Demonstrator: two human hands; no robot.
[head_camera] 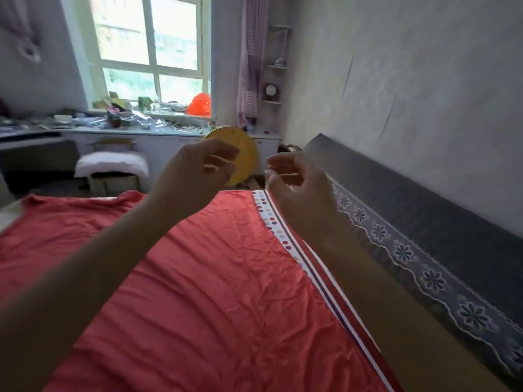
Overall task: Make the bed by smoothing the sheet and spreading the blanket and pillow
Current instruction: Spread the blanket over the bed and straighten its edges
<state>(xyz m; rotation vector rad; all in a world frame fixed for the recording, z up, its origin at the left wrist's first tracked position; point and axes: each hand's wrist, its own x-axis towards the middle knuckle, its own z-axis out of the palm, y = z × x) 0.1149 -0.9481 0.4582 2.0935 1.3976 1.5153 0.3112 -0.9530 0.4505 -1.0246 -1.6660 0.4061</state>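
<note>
One red blanket lies spread over the bed, creased all over. A dotted, striped band runs along its right edge. Both hands hang in the air above its far end, touching no cloth. The left hand has its fingers loosely curled towards the thumb, with nothing visible between them. The right hand, near it and over the band, is curled just as loosely and also looks empty.

Right of the band, a grey cover with a lace trim runs along the wall. Behind the left hand is a yellow disc, partly hidden by the fingers. Farther back, a stool with a white cushion stands before a cluttered counter under the window. An orange bag sits on the sill, and a curtain hangs beside a narrow shelf.
</note>
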